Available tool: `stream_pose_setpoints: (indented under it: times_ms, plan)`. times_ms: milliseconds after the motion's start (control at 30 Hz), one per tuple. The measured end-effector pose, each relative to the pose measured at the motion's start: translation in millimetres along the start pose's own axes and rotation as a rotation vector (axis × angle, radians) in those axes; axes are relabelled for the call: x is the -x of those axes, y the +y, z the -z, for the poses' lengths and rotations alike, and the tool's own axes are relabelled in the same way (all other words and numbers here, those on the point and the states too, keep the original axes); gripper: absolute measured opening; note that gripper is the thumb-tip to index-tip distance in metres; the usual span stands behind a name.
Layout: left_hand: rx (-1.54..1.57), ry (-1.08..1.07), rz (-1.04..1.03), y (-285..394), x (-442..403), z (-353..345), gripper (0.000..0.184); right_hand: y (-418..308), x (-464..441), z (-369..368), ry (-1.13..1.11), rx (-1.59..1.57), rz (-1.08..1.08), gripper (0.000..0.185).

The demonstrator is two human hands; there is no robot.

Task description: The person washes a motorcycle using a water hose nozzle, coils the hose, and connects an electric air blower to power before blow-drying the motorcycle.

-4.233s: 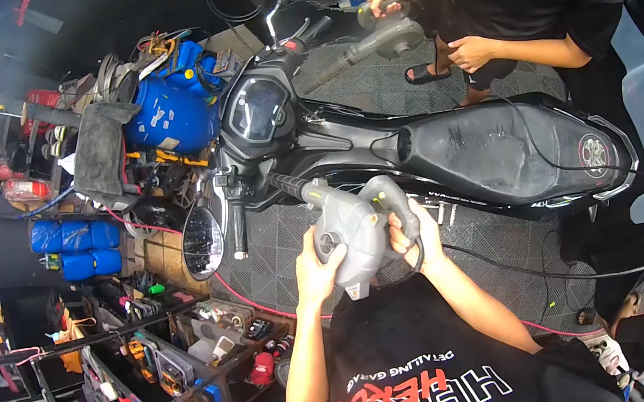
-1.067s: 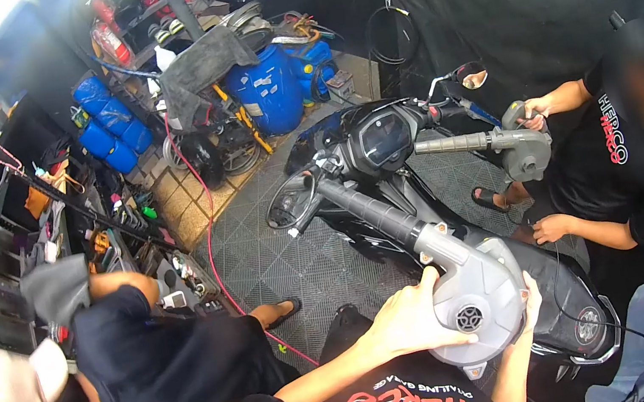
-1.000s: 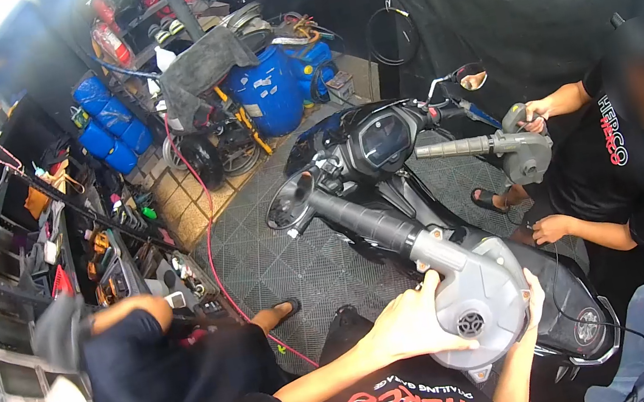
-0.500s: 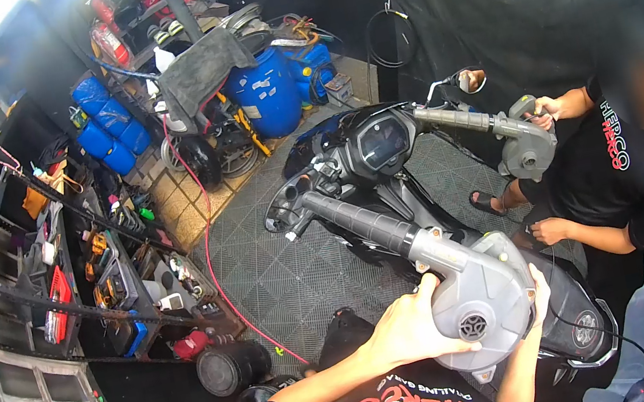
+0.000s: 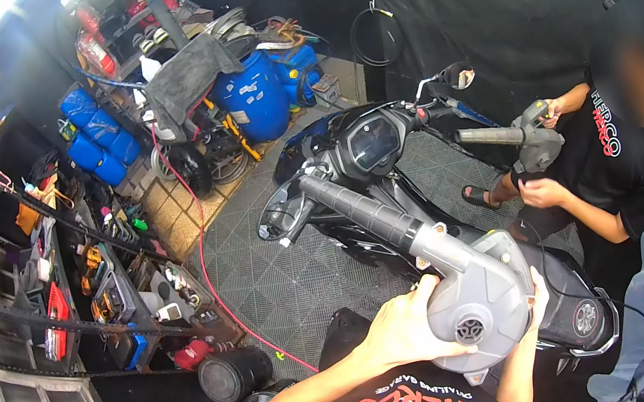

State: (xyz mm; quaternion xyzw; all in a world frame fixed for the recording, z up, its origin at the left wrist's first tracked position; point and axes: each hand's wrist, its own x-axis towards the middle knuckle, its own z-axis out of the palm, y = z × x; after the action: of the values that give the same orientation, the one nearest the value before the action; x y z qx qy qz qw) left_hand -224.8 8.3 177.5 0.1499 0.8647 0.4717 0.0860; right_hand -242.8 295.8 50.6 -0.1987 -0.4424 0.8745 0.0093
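A grey blower point(image 5: 478, 303) is held in front of my chest, its ribbed black nozzle point(image 5: 358, 212) pointing up and left toward the handlebar and left mirror of a black scooter point(image 5: 368, 145). My left hand point(image 5: 412, 323) grips the near side of the blower housing, thumb on top. On the far right side, my right hand point(image 5: 537, 305) is wrapped round the blower, its fingers partly hidden behind the housing. Beyond the scooter, a co-worker point(image 5: 630, 138) holds a second grey blower point(image 5: 535, 139), its nozzle toward the scooter's front.
Shelves of tools point(image 5: 111, 298) stand at the left, near a black bucket point(image 5: 235, 376). A red hose point(image 5: 208, 264) runs over the grey floor mat point(image 5: 256, 268). Blue barrels point(image 5: 253, 101) stand at the back. A cable hangs across the scooter seat point(image 5: 568, 304).
The person who was at the left shelves has left the view. The co-worker's blower nozzle has swung back from the handlebar, and their free hand has risen. My hands keep their hold on the blower.
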Motion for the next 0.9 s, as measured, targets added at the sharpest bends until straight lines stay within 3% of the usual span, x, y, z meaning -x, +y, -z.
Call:
stream_pose_setpoints:
  times_ms: [67,233,333,400,467,567,633,700,800,867,900]
  plan:
    - [0.013,-0.034,0.066,3.5,5.6,-0.6,0.104,-11.9,0.6,3.2,0.012,-0.169,-0.261,0.046]
    - [0.007,-0.157,0.157,14.2,16.3,2.2,0.105,-20.6,11.3,-6.1,0.035,-0.105,-0.293,0.046]
    - [0.025,-0.062,0.024,0.0,9.2,0.4,0.105,-28.2,27.4,-27.7,0.118,-0.102,-0.178,0.046]
    - [0.042,-0.177,0.132,1.1,7.8,5.8,0.112,-23.6,32.5,-25.6,0.127,0.068,-0.031,0.046]
    - [0.057,-0.225,0.163,-2.2,12.1,5.0,0.112,-38.8,37.3,-36.3,0.195,0.001,-0.185,0.045]
    - [0.085,-0.158,0.037,-14.6,8.6,10.3,0.11,-36.5,45.3,-37.4,0.211,-0.004,-0.044,0.042]
    - [0.117,-0.097,-0.044,-20.9,1.4,19.5,0.107,-39.3,61.5,-54.9,0.084,-0.124,-0.061,0.04]
    - [0.16,-0.087,-0.059,-22.9,0.7,29.2,0.107,-36.3,64.9,-100.2,0.436,-0.159,0.018,0.038]
    - [0.177,-0.133,-0.039,-35.2,6.6,35.6,0.107,-40.8,77.8,-96.8,0.127,-0.115,-0.034,0.035]
    - [0.175,-0.136,-0.084,-44.7,5.0,43.7,0.108,-37.4,85.6,-107.7,0.122,-0.146,-0.009,0.036]
    - [0.183,-0.129,-0.13,-45.4,1.4,51.4,0.108,-32.6,86.2,-116.4,0.246,-0.138,0.026,0.037]
